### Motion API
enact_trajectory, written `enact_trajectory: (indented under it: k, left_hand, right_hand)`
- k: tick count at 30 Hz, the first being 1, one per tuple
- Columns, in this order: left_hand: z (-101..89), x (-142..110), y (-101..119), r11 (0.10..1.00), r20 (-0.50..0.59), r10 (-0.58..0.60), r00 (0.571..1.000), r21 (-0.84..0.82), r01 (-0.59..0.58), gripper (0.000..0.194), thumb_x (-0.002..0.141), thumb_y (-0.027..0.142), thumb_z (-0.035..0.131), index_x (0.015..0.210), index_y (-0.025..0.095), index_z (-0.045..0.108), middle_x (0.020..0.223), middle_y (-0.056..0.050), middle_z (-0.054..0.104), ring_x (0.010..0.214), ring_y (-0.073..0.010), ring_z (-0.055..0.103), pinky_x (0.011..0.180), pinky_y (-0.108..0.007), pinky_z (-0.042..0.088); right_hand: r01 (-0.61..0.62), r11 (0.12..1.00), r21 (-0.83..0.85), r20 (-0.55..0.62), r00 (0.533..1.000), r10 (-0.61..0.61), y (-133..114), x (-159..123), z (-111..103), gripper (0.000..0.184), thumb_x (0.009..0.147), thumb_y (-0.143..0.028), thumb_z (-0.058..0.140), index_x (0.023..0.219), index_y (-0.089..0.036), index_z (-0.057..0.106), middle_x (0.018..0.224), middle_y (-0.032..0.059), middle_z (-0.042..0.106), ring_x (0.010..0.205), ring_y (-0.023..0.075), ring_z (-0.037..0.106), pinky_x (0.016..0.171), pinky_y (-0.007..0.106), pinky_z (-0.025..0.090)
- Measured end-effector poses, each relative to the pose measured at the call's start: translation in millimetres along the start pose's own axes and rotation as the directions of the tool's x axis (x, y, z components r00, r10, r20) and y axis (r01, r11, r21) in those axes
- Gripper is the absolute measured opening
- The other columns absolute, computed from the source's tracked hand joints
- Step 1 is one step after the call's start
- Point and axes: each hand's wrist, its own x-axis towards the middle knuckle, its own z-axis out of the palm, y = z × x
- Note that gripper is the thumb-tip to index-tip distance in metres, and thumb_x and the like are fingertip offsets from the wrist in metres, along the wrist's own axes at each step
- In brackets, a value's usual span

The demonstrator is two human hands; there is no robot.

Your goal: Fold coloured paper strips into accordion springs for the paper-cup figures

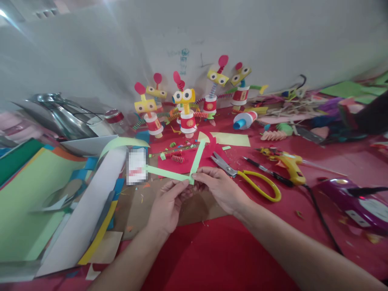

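Two light green paper strips (167,173) meet at a corner between my hands, one running left and the other up and away. My left hand (169,202) pinches the corner from the left. From the right, my right hand (216,184) grips the same strips with thumb and fingers, close beside the left fingertips. Beyond the hands lie a red paper sheet (166,165) and small folded red paper springs (177,159). Scissors with yellow handles (260,184) rest just right of my right hand, blades toward the strips.
Several paper-cup figures (188,121) with yellow heads stand along the wall. A yellow glue gun (287,165) and a purple power strip (357,206) with cables lie on the right. Coloured paper sheets (27,194) are stacked at left, near a metal desk lamp (60,117).
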Motion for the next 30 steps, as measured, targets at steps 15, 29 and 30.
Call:
enact_trajectory:
  k: [15, 29, 30]
  left_hand:
    - [-1.2, 1, -8, 0.995, -0.062, 0.092, 0.994, -0.019, -0.093, 0.010, 0.066, 0.021, 0.076, 0.066, 0.014, 0.068, 0.064, 0.001, 0.064, 0.059, -0.0061, 0.056, 0.059, -0.017, 0.045]
    - [-12.9, 11, 0, 0.995, -0.063, -0.098, 0.993, -0.010, 0.098, 0.021, 0.051, 0.013, 0.081, 0.068, 0.013, 0.068, 0.065, -0.002, 0.065, 0.058, -0.0088, 0.056, 0.055, -0.020, 0.046]
    - [-13.0, 11, 0, 0.995, -0.048, -0.096, 0.994, 0.017, 0.096, 0.020, 0.052, 0.016, 0.081, 0.068, 0.013, 0.069, 0.065, -0.002, 0.065, 0.058, -0.0086, 0.056, 0.055, -0.020, 0.046]
  right_hand:
    - [0.038, 0.997, 0.059, -0.078, 0.996, -0.034, 6, -4, 10, 0.019, 0.067, -0.034, 0.073, 0.073, -0.017, 0.066, 0.065, -0.0024, 0.062, 0.061, 0.0097, 0.055, 0.063, 0.026, 0.043]
    - [-0.064, 0.997, 0.038, -0.054, 0.996, 0.066, 1, -1, 2, 0.019, 0.060, -0.028, 0.077, 0.069, -0.016, 0.065, 0.056, -0.0027, 0.060, 0.052, 0.0076, 0.051, 0.052, 0.023, 0.036]
    - [-0.060, 0.998, 0.036, -0.068, 0.996, 0.063, 1, -1, 3, 0.020, 0.059, -0.029, 0.077, 0.069, -0.016, 0.065, 0.057, -0.0027, 0.060, 0.051, 0.0075, 0.051, 0.052, 0.023, 0.036]
